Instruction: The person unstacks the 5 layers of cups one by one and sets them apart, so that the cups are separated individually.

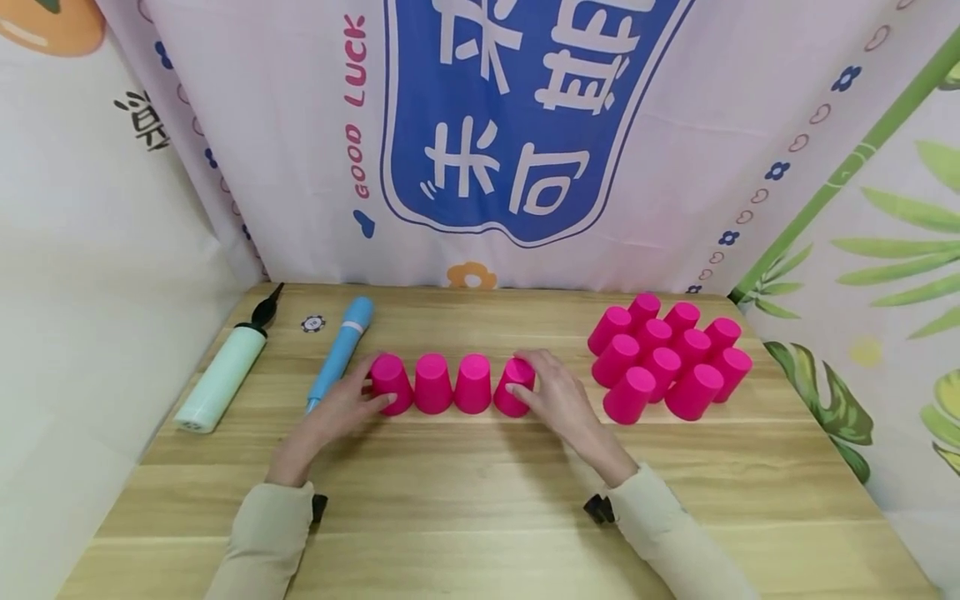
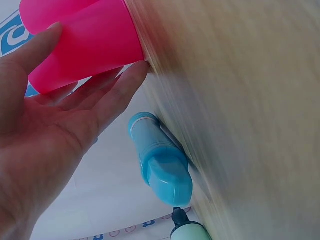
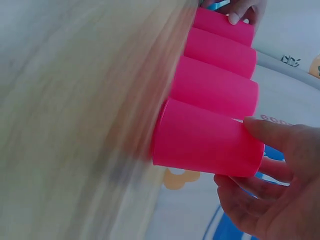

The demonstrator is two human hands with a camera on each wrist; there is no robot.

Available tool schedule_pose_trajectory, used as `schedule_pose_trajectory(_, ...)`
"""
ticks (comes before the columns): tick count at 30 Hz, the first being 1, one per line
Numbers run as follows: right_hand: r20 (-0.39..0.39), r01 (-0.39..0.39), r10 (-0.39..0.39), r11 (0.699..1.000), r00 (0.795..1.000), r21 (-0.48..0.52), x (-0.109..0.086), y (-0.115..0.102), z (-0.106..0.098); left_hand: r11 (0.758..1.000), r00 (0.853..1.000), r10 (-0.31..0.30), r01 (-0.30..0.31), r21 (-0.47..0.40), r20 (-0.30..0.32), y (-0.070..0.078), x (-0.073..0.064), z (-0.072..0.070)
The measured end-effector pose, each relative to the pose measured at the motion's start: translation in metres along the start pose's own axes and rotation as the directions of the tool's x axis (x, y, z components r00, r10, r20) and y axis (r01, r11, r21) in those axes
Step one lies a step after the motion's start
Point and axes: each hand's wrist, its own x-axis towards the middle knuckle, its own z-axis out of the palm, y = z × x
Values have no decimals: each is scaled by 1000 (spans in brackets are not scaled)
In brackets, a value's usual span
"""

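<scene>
Several upside-down pink cups stand in a side-by-side row mid-table. At its left end, my left hand [image 1: 346, 408] holds the end cup [image 1: 392, 385], thumb in front and fingers around its far side; the left wrist view shows the thumb against the cup wall [image 2: 95, 45]. My right hand [image 1: 558, 396] grips the right-end cup [image 1: 514, 388] between thumb and fingers. In the right wrist view this cup [image 3: 207, 140] stands with its rim on the table, close beside its neighbour [image 3: 215, 89]. Two middle cups [image 1: 433, 385] are untouched by either hand.
To the right, several more upside-down pink cups [image 1: 628, 395] stand in a cluster. On the left lie a blue tube-shaped tool [image 1: 340, 350], a pale green hand pump [image 1: 225, 375] with a black nozzle, and a small round chip [image 1: 312, 323]. A printed cloth [image 1: 300, 150] hangs behind the table.
</scene>
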Motion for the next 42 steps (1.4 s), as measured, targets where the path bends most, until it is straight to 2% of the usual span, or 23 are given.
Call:
schedule_pose_trajectory(4,-85,59,-60,998,995,-24,-10,-1,-26,1000,1000,-3,3,1,1,-2,0,1)
schedule_pose_trajectory(7,-181,106,-114,993,977,-53,-20,-2,-56,1000,1000,8,-8,3,-7,-3,0,2)
schedule_pose_trajectory(9,-244,103,-119,992,962,-79,-28,-1,-79,1000,1000,21,-21,1,-11,-3,1,3)
schedule_pose_trajectory(15,-401,-7,-49,991,915,-137,-57,6,-143,999,999,37,-37,-1,-16,-4,3,3)
schedule_pose_trajectory(19,-468,-110,4,974,884,-198,-74,18,-166,999,999,36,-36,2,-15,-3,2,2)
schedule_pose_trajectory(21,-472,-151,31,964,881,-219,-80,28,-170,1000,999,30,-30,2,-12,-3,2,2)
schedule_pose_trajectory(23,-454,-188,63,954,889,-235,-85,38,-169,1000,1000,29,-29,5,-10,-2,2,2)
schedule_pose_trajectory(30,-319,-237,168,953,933,-191,-91,76,-149,999,1000,30,-30,14,-8,-3,2,2)
schedule_pose_trajectory(33,-263,-248,198,953,944,-175,-91,87,-138,1000,1000,23,-23,12,-7,-4,1,2)
schedule_pose_trajectory(42,-221,-287,250,945,943,-155,-91,106,-120,999,999,34,-34,18,-18,-2,3,3)
